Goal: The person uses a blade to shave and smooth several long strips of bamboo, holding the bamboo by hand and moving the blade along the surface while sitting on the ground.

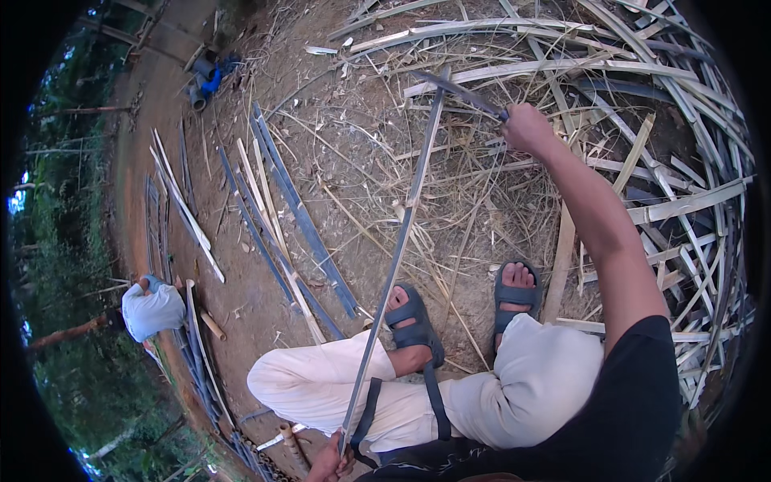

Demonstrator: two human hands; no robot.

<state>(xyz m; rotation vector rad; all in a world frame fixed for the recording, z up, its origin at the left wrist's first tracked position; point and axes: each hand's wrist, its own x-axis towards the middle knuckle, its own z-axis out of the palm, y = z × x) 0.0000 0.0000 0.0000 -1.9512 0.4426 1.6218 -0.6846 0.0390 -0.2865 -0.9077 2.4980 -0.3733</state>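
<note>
My right hand (528,129), arm stretched far forward, is wrapped round the dark handle of a long-bladed knife (470,96). Its blade points left and crosses the far end of a long split bamboo strip (401,245); whether it cuts into the strip I cannot tell. The strip slants from there across my lap, pale on its far part and darker nearer me. Low in the view, my left hand (328,461) grips the strip's near end, some fingers cut off by the lower edge. My sandalled feet (415,325) stand on either side of thin shavings.
A large tangle of bamboo strips (683,205) fills the right side. Dark and pale strips (301,217) lie on the dirt to the left. Farther left, a person in a light shirt (154,309) bends beside bundled bamboo. Bamboo tubes with something blue (210,80) are at the upper left.
</note>
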